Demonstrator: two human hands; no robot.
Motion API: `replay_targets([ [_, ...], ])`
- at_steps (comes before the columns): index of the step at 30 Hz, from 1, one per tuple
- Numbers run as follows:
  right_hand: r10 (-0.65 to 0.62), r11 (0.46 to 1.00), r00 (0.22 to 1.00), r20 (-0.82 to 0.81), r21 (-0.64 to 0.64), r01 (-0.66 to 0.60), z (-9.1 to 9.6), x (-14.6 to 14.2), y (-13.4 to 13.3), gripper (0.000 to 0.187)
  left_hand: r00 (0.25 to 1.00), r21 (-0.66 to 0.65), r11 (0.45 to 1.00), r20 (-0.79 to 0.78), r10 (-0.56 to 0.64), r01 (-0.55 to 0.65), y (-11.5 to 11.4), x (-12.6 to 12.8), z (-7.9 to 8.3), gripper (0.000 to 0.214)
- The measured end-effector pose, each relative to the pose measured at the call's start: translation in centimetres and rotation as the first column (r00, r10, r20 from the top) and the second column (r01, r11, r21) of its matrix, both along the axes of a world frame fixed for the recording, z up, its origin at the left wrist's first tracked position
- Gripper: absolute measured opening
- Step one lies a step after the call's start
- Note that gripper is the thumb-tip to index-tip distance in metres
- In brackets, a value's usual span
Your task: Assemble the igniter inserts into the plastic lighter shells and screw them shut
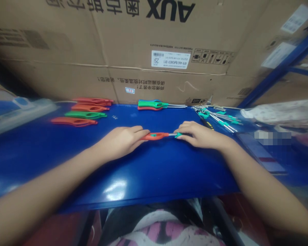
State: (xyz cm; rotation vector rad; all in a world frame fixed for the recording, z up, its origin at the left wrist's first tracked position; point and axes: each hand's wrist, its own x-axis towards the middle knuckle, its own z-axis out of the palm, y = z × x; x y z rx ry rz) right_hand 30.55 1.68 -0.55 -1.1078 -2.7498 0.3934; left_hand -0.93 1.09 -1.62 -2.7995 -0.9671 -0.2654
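In the head view, my left hand point(127, 139) is closed on the back end of an orange plastic handle point(156, 136), which has an oval opening with a bit of green inside. A thin metal rod point(172, 134) comes out of the handle's right end. My right hand point(195, 133) pinches a teal plastic piece point(178, 135) on that rod. Its far side is hidden under the fingers. Handle and rod lie in one line, level, just over the blue table.
Loose orange handles point(74, 122) and a green handle point(86, 115) lie at left. Handles with rods point(151, 104) rest against the cardboard box point(133, 68). Several metal rods with teal pieces point(220, 119) are piled at right, near a phone-like dark slab point(261, 153). The blue table point(154, 177) ends before my lap.
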Motion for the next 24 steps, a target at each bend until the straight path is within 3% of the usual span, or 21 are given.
replay_targets([
  [3,-0.016,0.995,0.999,-0.045,-0.1,0.011,0.0,-0.5,-0.7,0.034,1.0,-0.007,1.0,0.005,-0.02,0.02,-0.2,0.1,0.1,0.038],
  [5,-0.054,0.995,0.996,-0.069,-0.088,0.048,0.0,-0.6,-1.0,0.04,1.0,-0.009,1.0,0.017,-0.022,0.023,-0.2,0.2,0.1,0.039],
  [8,-0.095,0.995,0.988,-0.123,-0.004,0.095,-0.1,-0.4,-1.0,0.042,0.999,-0.009,1.0,0.041,-0.016,0.016,-0.3,0.2,0.1,0.04],
  [13,-0.036,0.97,0.995,-0.096,0.236,0.058,0.1,-0.5,-0.6,0.013,0.995,-0.045,0.999,0.097,-0.011,0.015,-0.2,0.2,-0.1,0.04],
  [19,0.119,0.92,0.992,-0.052,0.382,-0.091,-0.8,-2.1,-1.4,0.024,0.98,-0.183,0.981,0.199,-0.027,0.064,-0.7,0.7,-0.5,0.038],
  [24,0.161,0.846,0.986,-0.045,0.52,-0.114,-1.8,-2.5,-1.6,0.028,0.935,-0.379,0.914,0.354,0.002,0.142,-1.1,1.2,-0.4,0.03],
])
